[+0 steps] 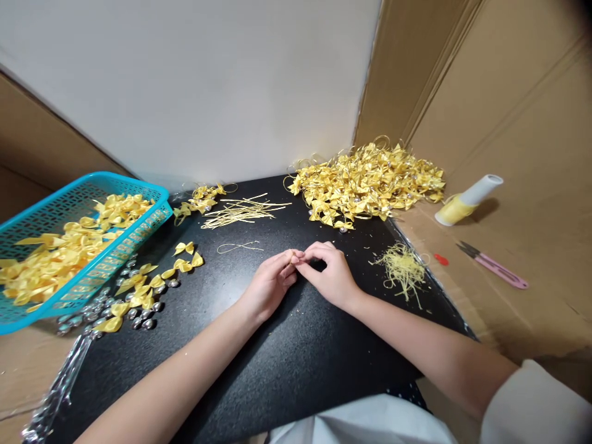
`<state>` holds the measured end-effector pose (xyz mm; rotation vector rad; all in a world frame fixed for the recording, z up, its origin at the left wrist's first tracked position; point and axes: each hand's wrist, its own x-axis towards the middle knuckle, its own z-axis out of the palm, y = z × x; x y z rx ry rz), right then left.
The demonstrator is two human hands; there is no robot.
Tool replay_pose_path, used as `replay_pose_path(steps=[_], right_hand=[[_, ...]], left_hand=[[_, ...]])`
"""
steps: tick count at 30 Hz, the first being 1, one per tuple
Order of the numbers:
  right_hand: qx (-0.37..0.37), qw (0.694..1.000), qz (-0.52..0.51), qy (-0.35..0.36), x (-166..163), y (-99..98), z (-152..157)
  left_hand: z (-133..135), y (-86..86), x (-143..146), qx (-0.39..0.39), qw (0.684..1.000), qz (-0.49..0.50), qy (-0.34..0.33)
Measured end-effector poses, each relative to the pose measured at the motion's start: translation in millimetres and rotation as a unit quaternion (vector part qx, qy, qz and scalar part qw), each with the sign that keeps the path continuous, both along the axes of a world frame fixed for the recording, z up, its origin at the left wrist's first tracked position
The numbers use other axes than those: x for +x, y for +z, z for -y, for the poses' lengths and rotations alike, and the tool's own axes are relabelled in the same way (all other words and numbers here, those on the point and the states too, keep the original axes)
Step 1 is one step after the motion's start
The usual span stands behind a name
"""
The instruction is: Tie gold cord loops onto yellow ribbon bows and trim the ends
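Over the middle of the black tabletop [222, 345], my left hand [271, 280] and my right hand [330, 271] meet at the fingertips. Both are closed in a pinch; whatever lies between the fingers is too small or hidden to make out. Just left of them lies a single looped yellow cord [238, 246] with crossed ends. Behind it is a loose bundle of cut yellow cords [243, 211]. Yellow ribbon bows [143, 290] and small silver bells [148, 323] are scattered to the left.
A blue plastic basket [111, 259] of yellow bows stands at left. A big heap of looped bows with bells [370, 179] sits at back right. Nearer are cord scraps [404, 268], pink-handled snips [497, 268], a red piece [441, 259] and a cord-wound tube [472, 197]. Cardboard walls flank the table.
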<state>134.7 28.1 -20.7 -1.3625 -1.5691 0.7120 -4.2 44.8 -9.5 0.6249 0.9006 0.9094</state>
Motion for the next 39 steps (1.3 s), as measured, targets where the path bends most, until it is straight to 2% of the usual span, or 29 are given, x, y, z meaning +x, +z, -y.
replay_pose_path(steps=[5, 14, 29, 39], right_hand=[[0.027, 0.998, -0.052, 0.039, 15, 5.2, -4], [0.059, 0.997, -0.03, 0.049, 17, 9.1, -3], [0.037, 0.998, -0.014, 0.058, 14, 5.8, -2], [0.049, 0.998, 0.027, 0.032, 14, 5.6, 0]], left_hand=[[3, -0.2, -2, 0.058, 0.998, -0.031, -0.001], [3, -3.6, -3, 0.098, 0.994, -0.049, -0.01], [2, -9.8, -5, 0.186, 0.976, -0.114, 0.023], [2, -11.6, -6, 0.171, 0.977, -0.125, 0.017]])
